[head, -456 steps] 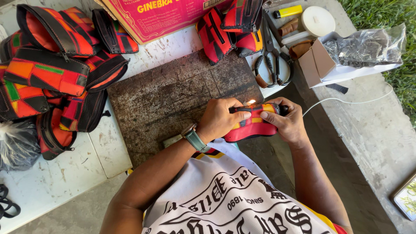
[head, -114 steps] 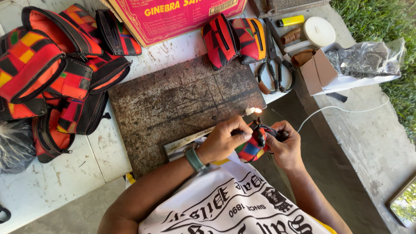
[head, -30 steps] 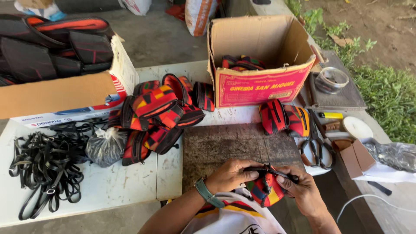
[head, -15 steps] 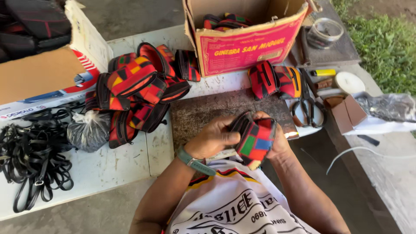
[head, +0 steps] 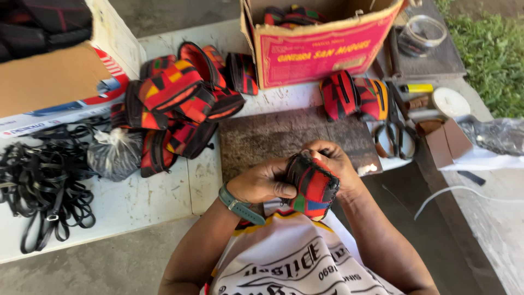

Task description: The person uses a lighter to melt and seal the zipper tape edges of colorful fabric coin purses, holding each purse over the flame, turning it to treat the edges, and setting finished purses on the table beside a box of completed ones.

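Your left hand (head: 266, 183) and right hand (head: 334, 164) grip the bright pouch (head: 313, 186) pinched between them, fingers pressed on its sides, above the worktop's (head: 164, 199) near edge.

Bright even daylight, soft shadows beneath the pink cardboard box (head: 322, 52), slight motion blur, wide-angle bending at edges

A worn white-painted table (head: 164, 191) carries a dark scuffed cutting slab (head: 284, 136) at its middle, with a pile of red, orange and black patterned fabric pouches (head: 180, 104) and a tied grey plastic bag (head: 114, 155) to its left. A tangle of black straps (head: 43, 186) lies at the far left below an open cardboard box (head: 49, 76). A red cardboard box (head: 322, 46) stands behind the slab, with two more patterned pouches (head: 355, 97) and black-handled scissors (head: 398, 128) to the right.
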{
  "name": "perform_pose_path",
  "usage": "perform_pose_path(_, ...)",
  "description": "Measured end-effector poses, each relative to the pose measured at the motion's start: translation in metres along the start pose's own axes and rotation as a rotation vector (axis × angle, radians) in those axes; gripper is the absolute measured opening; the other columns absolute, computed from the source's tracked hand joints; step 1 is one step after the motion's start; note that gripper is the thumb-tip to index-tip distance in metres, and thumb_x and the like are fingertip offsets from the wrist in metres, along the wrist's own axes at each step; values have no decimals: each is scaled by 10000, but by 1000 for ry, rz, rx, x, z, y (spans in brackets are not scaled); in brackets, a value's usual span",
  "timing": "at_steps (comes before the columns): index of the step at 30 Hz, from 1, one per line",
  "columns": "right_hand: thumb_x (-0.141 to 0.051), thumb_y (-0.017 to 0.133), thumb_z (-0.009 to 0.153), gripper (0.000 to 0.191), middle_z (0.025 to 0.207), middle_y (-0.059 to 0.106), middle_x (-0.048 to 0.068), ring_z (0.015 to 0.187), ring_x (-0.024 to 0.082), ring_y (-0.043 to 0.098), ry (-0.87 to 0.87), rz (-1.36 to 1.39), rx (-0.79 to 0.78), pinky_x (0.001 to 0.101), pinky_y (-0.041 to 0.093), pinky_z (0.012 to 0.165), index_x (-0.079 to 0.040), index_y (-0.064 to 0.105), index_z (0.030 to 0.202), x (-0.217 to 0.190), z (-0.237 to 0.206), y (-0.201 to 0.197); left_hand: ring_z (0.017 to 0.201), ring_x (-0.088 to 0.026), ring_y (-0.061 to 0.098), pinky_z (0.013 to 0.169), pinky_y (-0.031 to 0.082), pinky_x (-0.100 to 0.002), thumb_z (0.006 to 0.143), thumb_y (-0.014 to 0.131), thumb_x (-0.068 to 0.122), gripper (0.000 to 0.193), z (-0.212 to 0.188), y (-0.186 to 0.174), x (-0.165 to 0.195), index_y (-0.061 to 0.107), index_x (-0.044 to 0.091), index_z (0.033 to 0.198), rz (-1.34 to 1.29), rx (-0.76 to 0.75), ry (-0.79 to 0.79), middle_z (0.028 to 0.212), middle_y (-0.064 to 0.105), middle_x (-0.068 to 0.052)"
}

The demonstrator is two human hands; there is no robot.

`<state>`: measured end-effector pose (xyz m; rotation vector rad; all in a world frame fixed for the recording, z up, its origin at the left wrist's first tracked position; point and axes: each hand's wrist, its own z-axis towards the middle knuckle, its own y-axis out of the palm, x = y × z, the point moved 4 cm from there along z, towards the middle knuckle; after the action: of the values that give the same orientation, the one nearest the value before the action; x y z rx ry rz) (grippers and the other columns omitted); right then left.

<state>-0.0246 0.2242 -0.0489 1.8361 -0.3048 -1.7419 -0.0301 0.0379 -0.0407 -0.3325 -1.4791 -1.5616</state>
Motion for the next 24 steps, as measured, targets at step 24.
perform_pose_path(24,-248,710,900,600,1107,628,-9,651,22,451,6,-323,261,205,295,461,-128,458,1431,-19,20,9,865,-21,500,755,451,-227,1072,640,261,287,20,-22,57,685,5,1195,605,533,357,975,622,73)
